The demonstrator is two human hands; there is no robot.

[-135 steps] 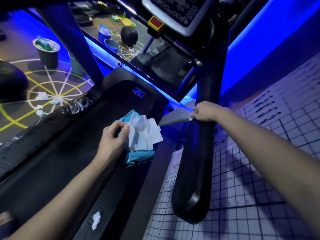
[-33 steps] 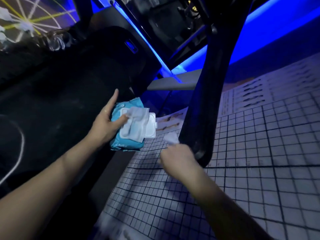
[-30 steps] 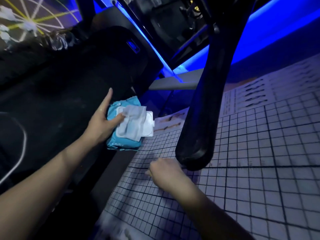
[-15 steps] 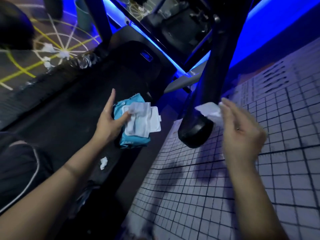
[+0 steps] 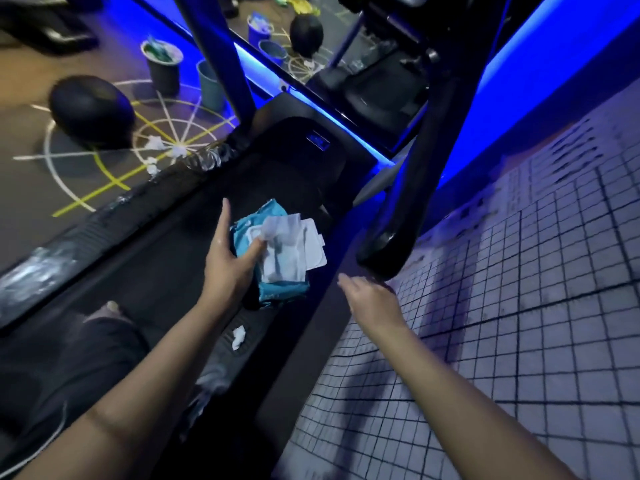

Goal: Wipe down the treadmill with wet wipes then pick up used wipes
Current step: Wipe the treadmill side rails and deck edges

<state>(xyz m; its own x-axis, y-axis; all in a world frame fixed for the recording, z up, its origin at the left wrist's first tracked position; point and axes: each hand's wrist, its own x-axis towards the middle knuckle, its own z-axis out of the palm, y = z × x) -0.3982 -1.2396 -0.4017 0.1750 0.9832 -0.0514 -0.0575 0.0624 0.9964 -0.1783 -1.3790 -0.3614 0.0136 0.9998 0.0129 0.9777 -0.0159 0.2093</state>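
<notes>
Two hands: L hand (image 5: 227,266) grips blue wet wipes pack (image 5: 281,289) over treadmill belt (image 5: 156,251), thumb on top. R hand (image 5: 372,301) has straight fingers (image 5: 349,287), holds nothing, under handrail (image 5: 389,244) end. 1 used wipe (image 5: 238,336) lies on side rail (image 5: 242,320).

You've got a teal wipes pack (image 5: 268,254) with white wipes, black treadmill belt (image 5: 149,271), white grid-lined floor mat (image 5: 519,323), blue light strip (image 5: 540,50).

I have only the one head view, wide-angle, looking forward and steeply down; my left hand (image 5: 227,265) gripping the wipe pack (image 5: 280,289) sits close at mid-frame, treadmill deck (image 5: 156,258) left of that grip
</notes>
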